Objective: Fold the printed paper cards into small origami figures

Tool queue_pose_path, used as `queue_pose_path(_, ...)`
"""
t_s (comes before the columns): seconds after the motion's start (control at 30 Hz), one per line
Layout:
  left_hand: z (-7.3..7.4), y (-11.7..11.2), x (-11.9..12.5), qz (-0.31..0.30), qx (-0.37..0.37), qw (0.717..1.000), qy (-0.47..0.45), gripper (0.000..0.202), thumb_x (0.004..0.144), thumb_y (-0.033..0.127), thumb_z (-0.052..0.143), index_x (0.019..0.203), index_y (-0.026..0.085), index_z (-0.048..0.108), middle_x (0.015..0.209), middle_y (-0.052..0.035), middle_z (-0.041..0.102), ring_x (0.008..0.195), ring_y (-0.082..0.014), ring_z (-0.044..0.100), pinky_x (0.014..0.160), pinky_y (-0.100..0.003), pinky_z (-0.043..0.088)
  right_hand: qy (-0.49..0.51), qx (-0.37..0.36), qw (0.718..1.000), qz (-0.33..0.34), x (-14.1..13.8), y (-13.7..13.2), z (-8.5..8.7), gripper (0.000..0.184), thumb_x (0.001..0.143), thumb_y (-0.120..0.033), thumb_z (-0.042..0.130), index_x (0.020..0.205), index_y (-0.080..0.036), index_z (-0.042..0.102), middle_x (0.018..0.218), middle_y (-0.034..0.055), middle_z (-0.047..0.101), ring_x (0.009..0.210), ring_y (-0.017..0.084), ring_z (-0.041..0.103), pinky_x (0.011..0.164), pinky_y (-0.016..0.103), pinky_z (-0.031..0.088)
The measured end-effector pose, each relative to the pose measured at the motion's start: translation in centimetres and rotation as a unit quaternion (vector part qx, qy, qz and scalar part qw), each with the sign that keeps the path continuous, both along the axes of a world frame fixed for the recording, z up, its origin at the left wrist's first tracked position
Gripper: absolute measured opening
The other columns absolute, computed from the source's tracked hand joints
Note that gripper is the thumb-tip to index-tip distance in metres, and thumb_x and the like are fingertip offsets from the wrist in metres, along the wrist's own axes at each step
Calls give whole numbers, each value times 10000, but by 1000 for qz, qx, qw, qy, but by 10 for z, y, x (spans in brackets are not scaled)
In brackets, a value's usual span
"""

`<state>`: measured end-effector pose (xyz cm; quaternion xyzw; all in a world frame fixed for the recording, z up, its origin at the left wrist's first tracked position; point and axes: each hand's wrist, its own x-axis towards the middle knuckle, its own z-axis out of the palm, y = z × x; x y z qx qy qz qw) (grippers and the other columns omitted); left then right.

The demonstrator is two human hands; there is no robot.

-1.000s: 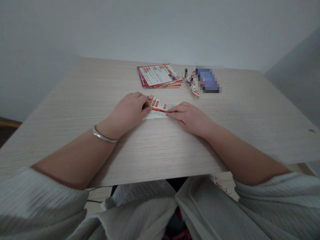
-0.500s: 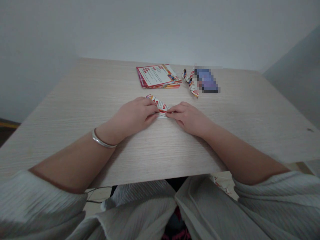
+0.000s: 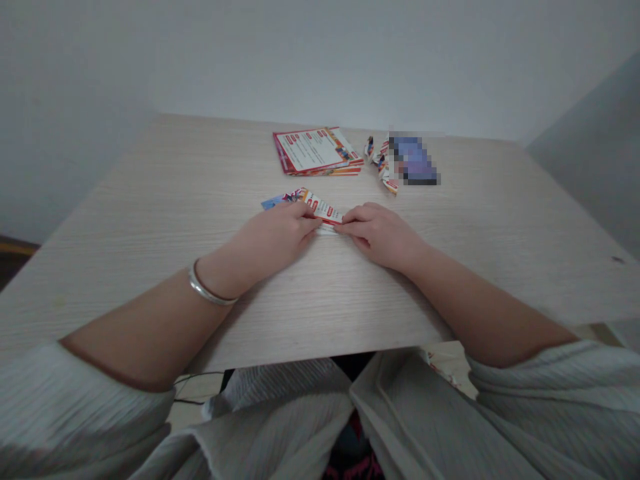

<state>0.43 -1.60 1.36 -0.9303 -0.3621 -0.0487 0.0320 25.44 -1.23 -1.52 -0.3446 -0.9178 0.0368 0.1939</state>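
A folded printed paper [image 3: 327,211] lies on the table in front of me, white with red labels and a blue and orange picture at its left end. My left hand [image 3: 277,230], with a silver bangle [image 3: 207,290] on its wrist, covers part of the paper, its fingers closed and pressed on the folded edge. From the other side, my right hand [image 3: 383,230] has its fingers together on the paper's right end. The fingertips of both hands are close to each other along the red-edged fold. The underside of the paper is hidden.
A stack of printed leaflets [image 3: 313,150] lies farther back on the pale wooden table [image 3: 175,193]. Right of it are several small folded paper pieces [image 3: 385,172], beside a pixelated blue and purple item [image 3: 415,160]. A wall [image 3: 320,60] stands behind the table.
My left hand has shifted slightly right and down along the paper, uncovering its blue left end. My right hand has barely moved and stays on the right end.
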Motion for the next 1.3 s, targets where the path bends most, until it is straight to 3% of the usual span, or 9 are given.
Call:
queue_pose_path(0.13, 3, -8, 3, 37, 8, 999, 37, 407, 1070, 228, 404, 1323, 151, 713, 1248, -179, 725, 1045, -296, 722, 905, -436, 575, 0, 2, 1000, 0, -1, 2, 0, 365, 1006, -122, 526, 1189, -235, 820, 1138, 92, 788, 1049, 233, 687, 968, 414, 559)
queue_pose_path(0.3, 4, -17, 8, 28, 34, 997, 60, 404, 1085, 273, 406, 1292, 128, 721, 1196, -195, 734, 1136, -333, 704, 1034, -500, 526, -19, 3, 1000, -7, -2, 3, 5, 368, 1020, -126, 505, 1165, -232, 826, 1096, 90, 793, 1011, 230, 692, 928, 396, 561)
queue_pose_path(0.47, 1, -13, 7, 13, 26, 999, 29, 424, 1085, 270, 399, 1334, 110, 703, 1296, -195, 702, 1249, -332, 652, 1085, -485, 518, -25, 3, 999, -27, 0, -5, 13, 333, 970, -83, 562, 1176, -172, 807, 1133, 110, 811, 1052, 246, 711, 955, 390, 543)
queue_pose_path(0.6, 0, -9, 6, -14, -4, 1000, 17, 449, 1089, 296, 412, 1358, 51, 675, 1361, -209, 673, 1331, -338, 601, 1175, -491, 472, -40, -1, 998, -50, 1, -7, 17, 276, 974, -103, 579, 1075, -163, 828, 1098, 116, 826, 1017, 257, 730, 947, 397, 540)
queue_pose_path(0.7, -1, -9, 6, -25, -11, 999, 20, 508, 1090, 350, 435, 1436, 25, 618, 1362, -237, 660, 1302, -357, 609, 1160, -517, 477, -46, -5, 998, -52, 0, -5, 17, 259, 969, -102, 596, 1048, -149, 839, 1083, 123, 831, 1008, 263, 737, 949, 406, 539)
queue_pose_path(0.83, -1, -11, 5, -47, 10, 998, 30, 541, 1096, 375, 430, 1543, 93, 543, 1391, -235, 642, 1278, -370, 615, 1136, -556, 477, -39, -6, 998, -44, 1, -2, 16, 263, 961, -92, 611, 1063, -157, 845, 1100, 116, 831, 1023, 254, 732, 958, 400, 531)
queue_pose_path(1.17, -3, -12, 9, -54, 39, 996, 59, 560, 1106, 394, 388, 1442, -1, 596, 1453, -252, 618, 1320, -394, 587, 1141, -541, 473, -8, -13, 999, -43, 2, 1, 13, 267, 961, -96, 610, 1038, -191, 848, 1089, 94, 823, 998, 230, 716, 944, 386, 517)
queue_pose_path(1.3, 2, -14, 12, -27, 15, 997, 67, 545, 1091, 427, 414, 1389, 29, 638, 1331, -223, 665, 1232, -390, 616, 1072, -533, 520, -27, -17, 998, -45, 4, -1, 16, 268, 956, -89, 602, 1056, -162, 840, 1102, 117, 818, 1015, 247, 716, 949, 392, 523)
